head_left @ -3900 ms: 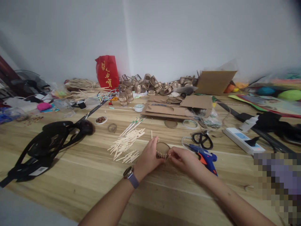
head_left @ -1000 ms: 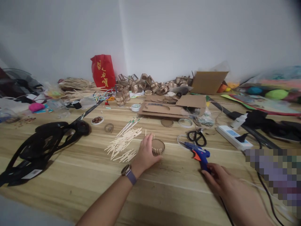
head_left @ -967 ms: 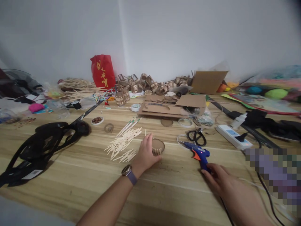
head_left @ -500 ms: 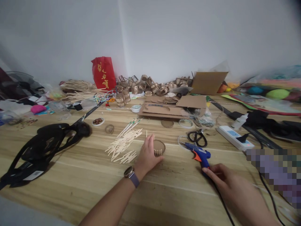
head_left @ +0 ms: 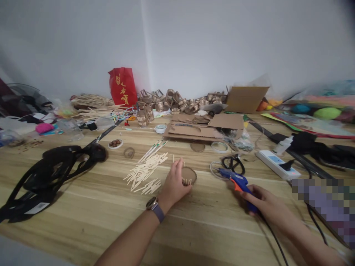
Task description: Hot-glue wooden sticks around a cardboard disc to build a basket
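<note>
My left hand (head_left: 175, 183), with a watch on its wrist, is curled around the left side of a round cardboard base (head_left: 189, 173). Short wooden sticks stand along part of that base's edge, and its left side is hidden by my fingers. In my right hand (head_left: 264, 203) is a blue hot glue gun (head_left: 236, 178) with an orange trigger, gripped by the handle. Its nozzle points left, near a ring of clear tape or tubing. Loose wooden sticks (head_left: 148, 168) lie in a pile left of my left hand.
Cardboard sheets (head_left: 191, 131) lie behind the base, with small stick baskets (head_left: 177, 101) heaped at the wall. On the right are scissors (head_left: 233, 162) and a white power strip (head_left: 277, 164). A black strapped device (head_left: 61, 166) lies left. The gun's cord (head_left: 273, 232) trails toward me.
My right hand has moved forward along the glue gun and wrapped around its handle. The gun has turned and shifted slightly right. My left hand stays at the cardboard base.
</note>
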